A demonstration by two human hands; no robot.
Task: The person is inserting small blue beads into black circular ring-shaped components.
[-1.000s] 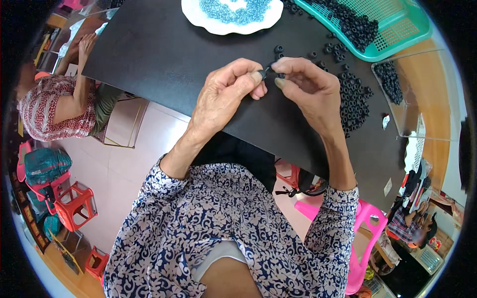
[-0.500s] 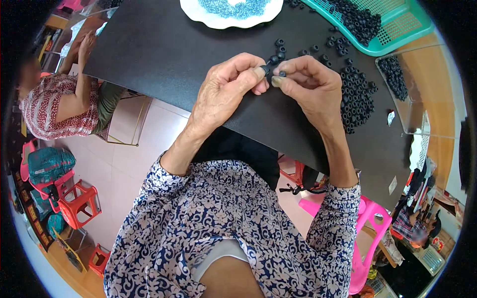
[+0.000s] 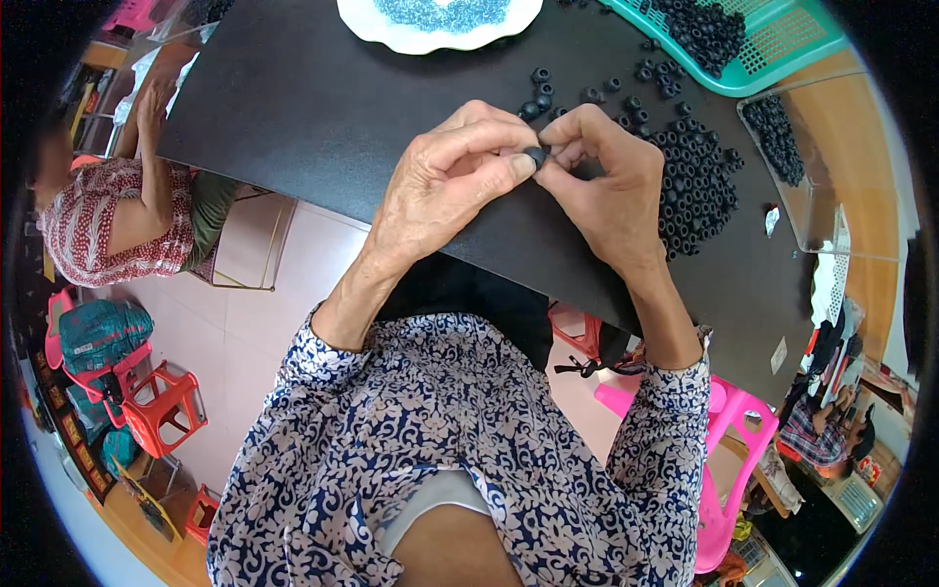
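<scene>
Both my left hand [image 3: 445, 181] and right hand [image 3: 611, 181] grip pinched on one small black ring [image 3: 535, 155] above the black desk [image 3: 323, 108], teal basket [image 3: 782, 49] beyond the loose rings [image 3: 690, 181].

Single head-worn fisheye view, looking steeply down, close over the black table [image 3: 293, 108], edges bent

Wearing a long-sleeved blouse [image 3: 440, 430], navy with a white floral swirl print all over. Cuffs end at the wrists, below the black tabletop [image 3: 323, 108] edge. Both hands bare, no rings or watch showing.
</scene>
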